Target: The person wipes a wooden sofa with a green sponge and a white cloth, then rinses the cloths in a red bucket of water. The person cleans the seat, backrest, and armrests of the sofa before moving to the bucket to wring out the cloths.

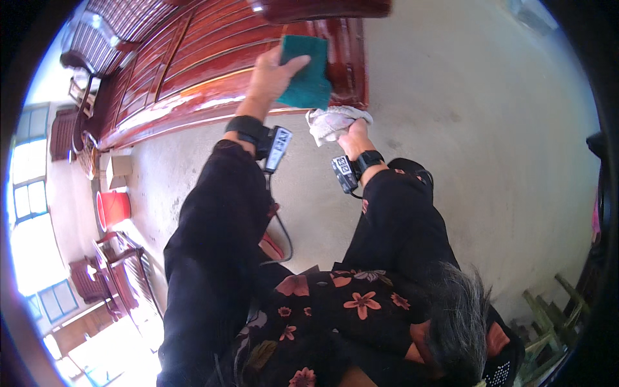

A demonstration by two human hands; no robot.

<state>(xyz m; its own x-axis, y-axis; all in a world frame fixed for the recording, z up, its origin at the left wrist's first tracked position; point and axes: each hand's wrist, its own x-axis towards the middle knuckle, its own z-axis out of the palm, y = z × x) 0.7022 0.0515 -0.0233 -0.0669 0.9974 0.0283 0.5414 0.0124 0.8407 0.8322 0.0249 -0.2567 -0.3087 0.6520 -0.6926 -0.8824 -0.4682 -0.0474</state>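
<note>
My left hand (273, 77) grips a green cloth-like sheet (307, 77) by its left side, thumb on top, above the end of a glossy red-brown slatted wooden bench (213, 53). Closed around a crumpled white cloth (326, 126) is my right hand (355, 135), just off the bench's near corner. The cloth lies against or close to the bench's edge; contact is unclear. Both wrists wear black straps with small devices. My right fingers are partly hidden by the cloth.
The bench's dark armrest (324, 9) crosses the top. At the left are a red bucket (113, 209), a cardboard box (119, 171) and wooden chairs (128, 256). Greenish wooden stools or frames (546, 324) stand at lower right on the concrete floor (464, 159).
</note>
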